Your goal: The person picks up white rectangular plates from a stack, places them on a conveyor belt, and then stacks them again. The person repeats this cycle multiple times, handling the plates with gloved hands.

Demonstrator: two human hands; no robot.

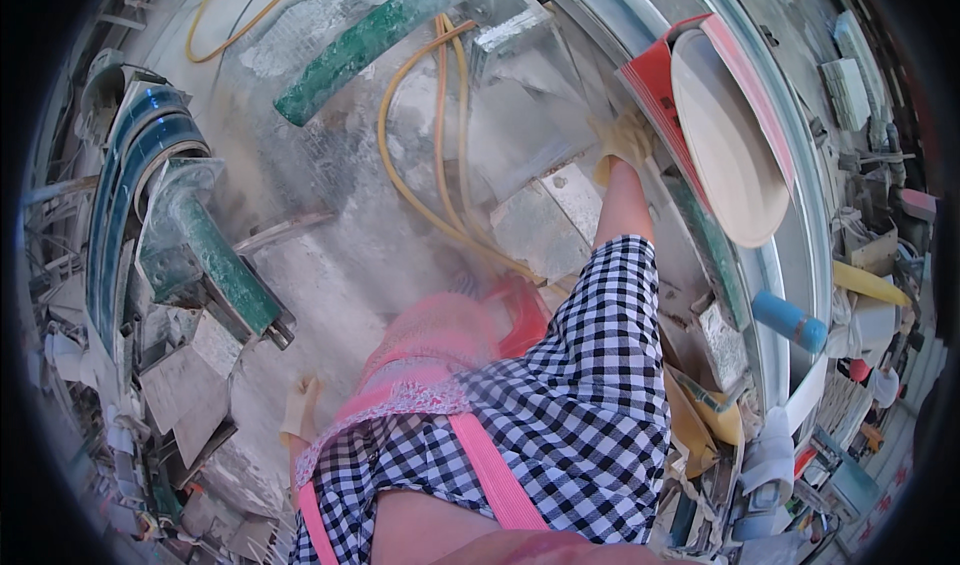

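Note:
My right hand (625,139), in a pale yellow glove, reaches forward beside the lower left edge of a red box-like holder (648,80). Its fingers look spread, and I see nothing held in them. A large cream oval piece (725,135) rests in the holder. My left hand (302,407), also in a pale glove, hangs low at my left side. Its fingers point forward with no object visible in them, though haze blurs it. Yellow and orange hoses (440,125) loop across the dusty area between my hands.
A green dusty curved piece (365,50) lies ahead; another green piece (225,260) stands left beside a blue curved band (140,175). Long metal rails (775,295) curve along the right, with a blue cylinder (790,322) on them. Grey slabs (185,390) lean at lower left.

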